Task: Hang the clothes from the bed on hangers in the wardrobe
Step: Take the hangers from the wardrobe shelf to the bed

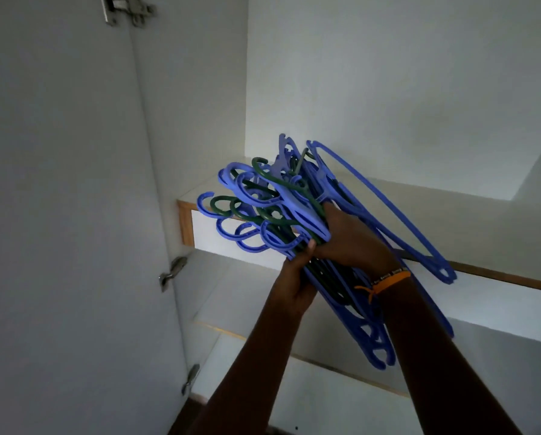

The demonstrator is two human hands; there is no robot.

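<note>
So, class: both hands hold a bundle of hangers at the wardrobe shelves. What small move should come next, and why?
Probably work one hanger free. The left hand and right hand grip the whole tangled bundle of hangers, hooks interlocked, and no clothes are in view.

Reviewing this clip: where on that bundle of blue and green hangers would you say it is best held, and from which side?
Probably at the necks just below the hooks, where the bundle of hangers is narrowest. The left hand comes from below and the right hand from above; that grip keeps the splayed hooks from sliding apart.
</note>
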